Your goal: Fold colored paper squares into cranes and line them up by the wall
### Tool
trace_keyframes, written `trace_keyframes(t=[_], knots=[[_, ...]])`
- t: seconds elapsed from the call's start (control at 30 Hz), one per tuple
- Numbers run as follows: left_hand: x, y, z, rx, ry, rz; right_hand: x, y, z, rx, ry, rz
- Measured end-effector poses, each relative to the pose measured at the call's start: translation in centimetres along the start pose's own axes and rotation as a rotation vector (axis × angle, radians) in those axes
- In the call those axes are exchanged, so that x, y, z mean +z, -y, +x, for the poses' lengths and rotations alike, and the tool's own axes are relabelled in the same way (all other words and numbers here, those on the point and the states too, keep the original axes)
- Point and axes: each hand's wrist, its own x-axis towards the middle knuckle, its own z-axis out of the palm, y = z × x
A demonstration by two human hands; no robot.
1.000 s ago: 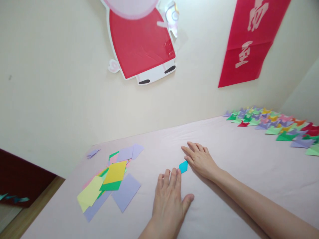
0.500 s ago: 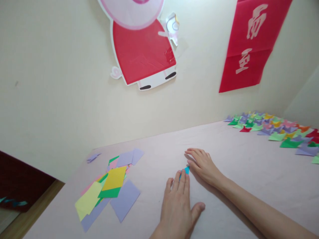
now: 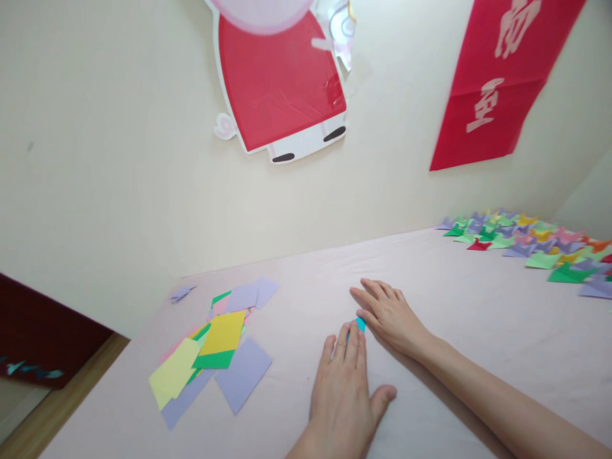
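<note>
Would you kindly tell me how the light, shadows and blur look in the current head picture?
Head view: the wall is brightest at the top, beside the cartoon cutout; same head view: a soft shadow beneath the right forearm; head view again: writing on the red banner smeared, left hand and right hand clearer.

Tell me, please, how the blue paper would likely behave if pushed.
The blue paper lies flat, so it should slide rather than roll. Looking small and thin, it is probably light. The left hand partly covers it, so stiffness is uncertain.
</note>
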Motion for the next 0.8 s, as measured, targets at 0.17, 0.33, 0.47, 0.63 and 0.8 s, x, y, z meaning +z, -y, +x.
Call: trace_keyframes(t=[0.17, 0.33, 0.47, 0.63, 0.8], knots=[[0.5, 0.5, -1.9, -0.044, -0.019, 0.080, 0.0, 0.1, 0.0, -0.005, -0.008, -0.012], [1.0, 1.2, -3.1, -0.083, -0.101, 0.079, 0.1, 0.2, -0.1, -0.003, -0.036, -0.014], [0.1, 1.7, -1.0, -0.189, -0.184, -0.010, 0.3, 0.2, -0.1, -0.005, -0.051, 0.021], [-1.3, 2.0, 3.7, -0.177, -0.107, -0.082, -0.6, 0.1, -0.2, -0.034, -0.061, 0.184], [-1.1, 2.7, 4.6, -0.104, -0.123, -0.129, -2.4, 0.3, -0.2, -0.092, -0.005, 0.433]])
